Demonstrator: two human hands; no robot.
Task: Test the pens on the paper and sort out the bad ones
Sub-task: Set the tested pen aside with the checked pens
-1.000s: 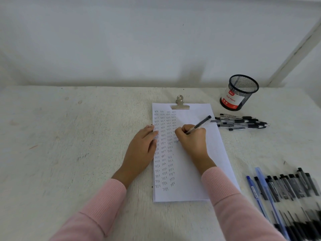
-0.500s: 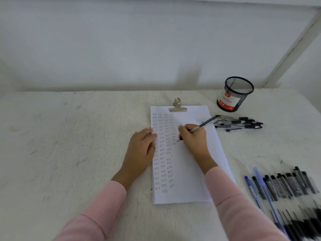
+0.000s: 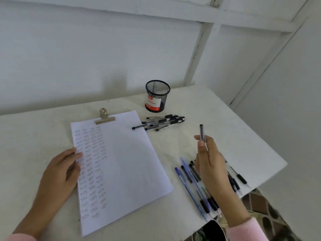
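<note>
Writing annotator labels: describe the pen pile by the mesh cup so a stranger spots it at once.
On the white table, find the black mesh cup with a red and white label. Just in front of it, beside the top right corner of the clipped paper, lies the pen pile. Unlike the pens fanned out under the right hand, these lie bundled, roughly parallel, crosswise.

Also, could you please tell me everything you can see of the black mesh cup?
The black mesh cup stands upright near the table's far edge, beyond the small pile of pens, apart from it. It is round, wire mesh with a solid rim. A white and red label covers its lower front, the print too blurred to read. Only the table touches it.
</note>
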